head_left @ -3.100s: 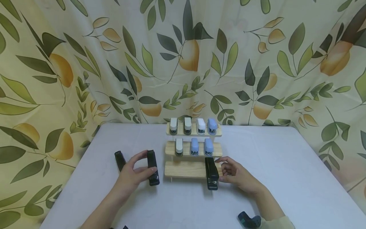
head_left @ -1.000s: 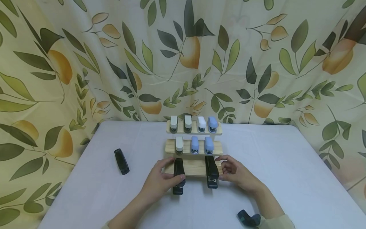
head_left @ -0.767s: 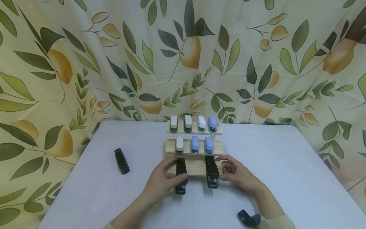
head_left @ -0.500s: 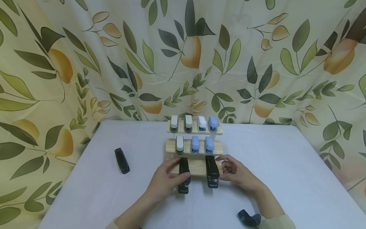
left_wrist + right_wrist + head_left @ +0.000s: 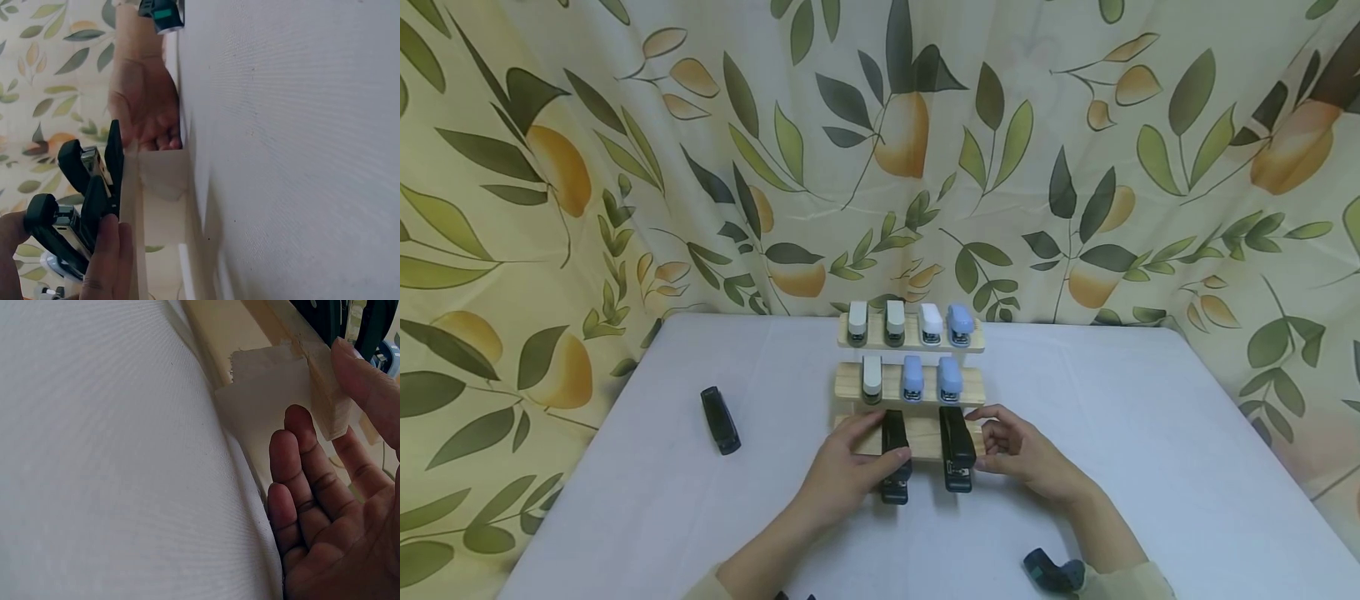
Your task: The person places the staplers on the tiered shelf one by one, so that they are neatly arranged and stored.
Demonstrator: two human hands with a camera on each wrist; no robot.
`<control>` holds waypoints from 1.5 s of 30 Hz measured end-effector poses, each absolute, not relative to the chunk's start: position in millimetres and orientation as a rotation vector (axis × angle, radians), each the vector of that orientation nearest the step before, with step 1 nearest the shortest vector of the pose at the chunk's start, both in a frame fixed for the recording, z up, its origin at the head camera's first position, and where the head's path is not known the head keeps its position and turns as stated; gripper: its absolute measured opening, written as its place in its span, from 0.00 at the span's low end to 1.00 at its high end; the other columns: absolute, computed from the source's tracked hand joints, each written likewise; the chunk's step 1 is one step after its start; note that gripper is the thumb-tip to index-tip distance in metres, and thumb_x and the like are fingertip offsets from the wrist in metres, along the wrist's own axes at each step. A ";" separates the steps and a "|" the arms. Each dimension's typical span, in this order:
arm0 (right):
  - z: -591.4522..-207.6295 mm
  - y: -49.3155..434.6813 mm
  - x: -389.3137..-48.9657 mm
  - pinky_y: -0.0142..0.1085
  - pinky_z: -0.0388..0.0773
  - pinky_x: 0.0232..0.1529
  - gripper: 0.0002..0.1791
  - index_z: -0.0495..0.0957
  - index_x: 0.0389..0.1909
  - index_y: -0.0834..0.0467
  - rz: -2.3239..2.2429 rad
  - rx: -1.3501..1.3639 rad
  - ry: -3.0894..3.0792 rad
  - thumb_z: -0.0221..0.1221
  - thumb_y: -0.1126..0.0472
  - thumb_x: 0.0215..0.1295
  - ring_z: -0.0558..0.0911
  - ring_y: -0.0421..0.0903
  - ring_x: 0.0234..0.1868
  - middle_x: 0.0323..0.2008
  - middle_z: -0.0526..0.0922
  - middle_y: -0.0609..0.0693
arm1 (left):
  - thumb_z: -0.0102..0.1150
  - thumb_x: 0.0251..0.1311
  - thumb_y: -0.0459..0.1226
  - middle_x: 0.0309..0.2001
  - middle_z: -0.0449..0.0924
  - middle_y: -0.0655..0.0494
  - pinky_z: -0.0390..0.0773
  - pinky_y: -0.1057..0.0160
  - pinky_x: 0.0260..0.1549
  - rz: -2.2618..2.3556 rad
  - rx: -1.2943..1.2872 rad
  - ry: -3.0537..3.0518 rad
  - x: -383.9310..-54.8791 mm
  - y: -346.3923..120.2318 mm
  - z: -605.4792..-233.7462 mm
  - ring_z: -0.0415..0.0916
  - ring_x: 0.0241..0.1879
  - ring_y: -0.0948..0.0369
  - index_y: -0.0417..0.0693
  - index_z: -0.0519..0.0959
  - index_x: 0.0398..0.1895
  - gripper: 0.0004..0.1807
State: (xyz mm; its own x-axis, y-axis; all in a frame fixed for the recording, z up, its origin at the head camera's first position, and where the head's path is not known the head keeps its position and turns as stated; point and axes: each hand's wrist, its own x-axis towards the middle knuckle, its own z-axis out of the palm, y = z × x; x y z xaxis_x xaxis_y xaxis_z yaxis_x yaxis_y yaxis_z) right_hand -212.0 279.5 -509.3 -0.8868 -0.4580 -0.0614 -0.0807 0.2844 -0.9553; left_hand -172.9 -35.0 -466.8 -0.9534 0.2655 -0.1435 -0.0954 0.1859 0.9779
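In the head view, my left hand (image 5: pixel 838 471) grips a black stapler (image 5: pixel 894 492) over the lowest shelf of a wooden tiered rack (image 5: pixel 925 446), thumb near its front and a finger at its back end. Whether this stapler rests on the board is unclear. To its right, a second black stapler (image 5: pixel 957 442) stands on the same shelf, its front overhanging the edge. My right hand (image 5: pixel 1026 458) holds that shelf's right end. The right wrist view has the thumb against the board's end (image 5: pixel 328 406), other fingers curled beside and below it.
Several small staplers stand on the upper shelves: a pale grey one (image 5: pixel 872 379), a white one (image 5: pixel 931 323) and a blue one (image 5: pixel 950 379) among them. Another black stapler (image 5: pixel 720 421) lies on the white table at left. A dark wrist device (image 5: pixel 1052 572) sits by the right sleeve.
My left hand has brought its black stapler from the table left of the rack to the lowest shelf, then rightward toward the other black stapler. My right hand stays at the shelf's end.
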 end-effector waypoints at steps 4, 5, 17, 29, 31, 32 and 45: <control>-509.1 279.5 -211.9 0.31 0.79 0.42 0.36 0.67 0.69 0.59 -1.628 -0.470 2.233 0.70 0.65 0.61 0.77 0.42 0.41 0.40 0.76 0.52 | 0.72 0.61 0.52 0.79 0.58 0.42 0.87 0.63 0.42 1.819 0.160 2.195 -174.4 -32.0 -466.6 0.87 0.44 0.57 0.47 0.67 0.77 0.44; -509.1 279.5 -212.1 0.32 0.79 0.42 0.36 0.66 0.69 0.59 -1.625 -0.463 2.232 0.70 0.65 0.62 0.77 0.42 0.41 0.40 0.76 0.52 | 0.72 0.61 0.53 0.79 0.58 0.43 0.87 0.63 0.42 1.810 0.159 2.202 -174.8 -31.2 -466.3 0.87 0.43 0.58 0.47 0.66 0.77 0.44; -504.9 277.6 -210.2 0.32 0.77 0.42 0.36 0.65 0.69 0.62 -1.643 -0.429 2.207 0.69 0.66 0.63 0.76 0.43 0.42 0.41 0.75 0.53 | 0.69 0.65 0.53 0.79 0.60 0.40 0.85 0.65 0.41 1.840 0.197 2.186 -179.5 -24.3 -469.6 0.87 0.33 0.61 0.45 0.66 0.77 0.43; -508.0 278.9 -211.7 0.32 0.78 0.42 0.35 0.66 0.69 0.59 -1.632 -0.460 2.218 0.69 0.66 0.63 0.77 0.42 0.41 0.40 0.76 0.51 | 0.65 0.67 0.55 0.79 0.61 0.41 0.86 0.61 0.35 1.748 0.177 2.241 -181.5 -15.3 -463.1 0.84 0.31 0.59 0.48 0.66 0.78 0.41; -508.3 279.0 -212.0 0.32 0.79 0.42 0.35 0.66 0.69 0.59 -1.633 -0.464 2.217 0.69 0.66 0.62 0.77 0.42 0.41 0.40 0.77 0.51 | 0.65 0.68 0.54 0.79 0.61 0.41 0.86 0.59 0.32 1.754 0.180 2.228 -181.7 -14.2 -462.0 0.84 0.27 0.57 0.48 0.66 0.78 0.40; -508.4 279.0 -212.1 0.32 0.79 0.42 0.35 0.66 0.69 0.59 -1.632 -0.464 2.218 0.70 0.66 0.62 0.77 0.43 0.41 0.40 0.77 0.51 | 0.65 0.68 0.54 0.79 0.61 0.40 0.86 0.59 0.32 1.753 0.183 2.225 -181.9 -13.7 -461.6 0.84 0.26 0.58 0.48 0.65 0.78 0.40; -511.0 279.8 -212.9 0.33 0.80 0.42 0.35 0.67 0.68 0.59 -1.656 -0.490 2.219 0.70 0.67 0.61 0.78 0.42 0.40 0.40 0.78 0.50 | 0.65 0.66 0.58 0.73 0.68 0.40 0.87 0.55 0.29 1.764 0.152 2.156 -184.3 -7.1 -461.9 0.84 0.22 0.57 0.52 0.65 0.79 0.42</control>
